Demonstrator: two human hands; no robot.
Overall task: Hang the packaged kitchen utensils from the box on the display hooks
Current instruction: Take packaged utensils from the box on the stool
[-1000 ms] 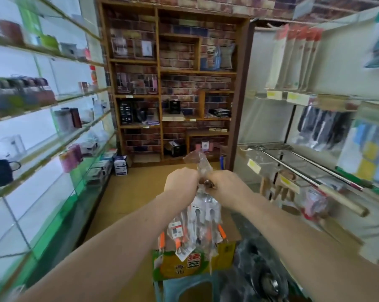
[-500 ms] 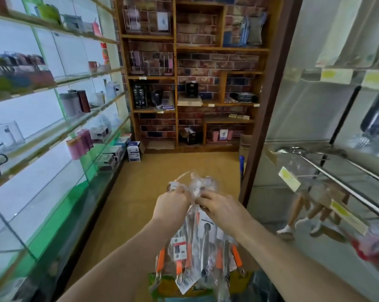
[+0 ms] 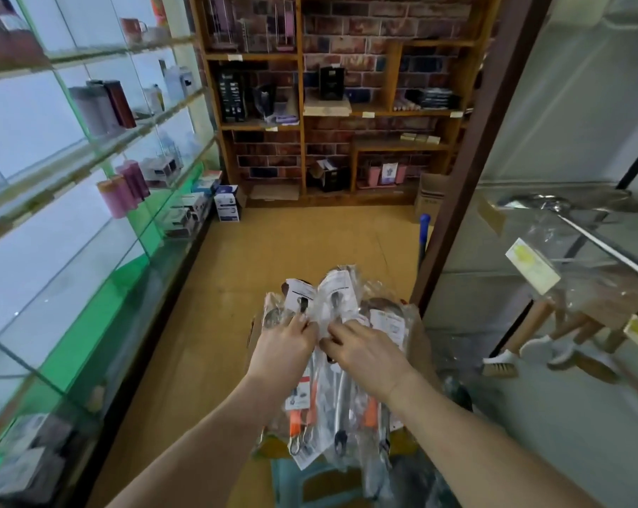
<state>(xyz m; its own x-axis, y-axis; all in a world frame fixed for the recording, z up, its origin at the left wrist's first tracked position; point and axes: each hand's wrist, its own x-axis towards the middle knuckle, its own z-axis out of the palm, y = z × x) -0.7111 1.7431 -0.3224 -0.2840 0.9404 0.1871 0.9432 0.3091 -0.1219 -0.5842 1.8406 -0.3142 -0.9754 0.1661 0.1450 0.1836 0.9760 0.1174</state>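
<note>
- Both hands have sunk since half a second ago. They were pinching the top of the clear wrap and now sit lower on the bundle, so the header cards stand out above the fingers.
- Left hand (image 3: 284, 348) grips the left side of the packs (image 3: 325, 401), fingers curled over their upper part.
- Right hand (image 3: 365, 355) pinches one pack near the middle, its fingertips almost meeting those of the left.
- Held between the two hands, the packs are up in the air just over the box (image 3: 420, 342), which sits on a stool (image 3: 303, 482). I see none of this bundle on a hook yet.
- Their long axis runs roughly upright, leaning away from the person: white cards on top, orange handles hanging down toward the box.
- From the hands, the hook (image 3: 603, 247) lies off to the right and higher, well apart, with a yellow tag (image 3: 534, 265) at its near end. The right hand is the nearer one.
- My guess is the sorting is still on: one pack has to be worked free of the rest before anything goes to the hook.
- That pack would then travel right and upward, card end leading. I can't make out the hanging holes through the blur.
- Loose, slick wrap could let the other packs slip while one is pulled out.
</note>
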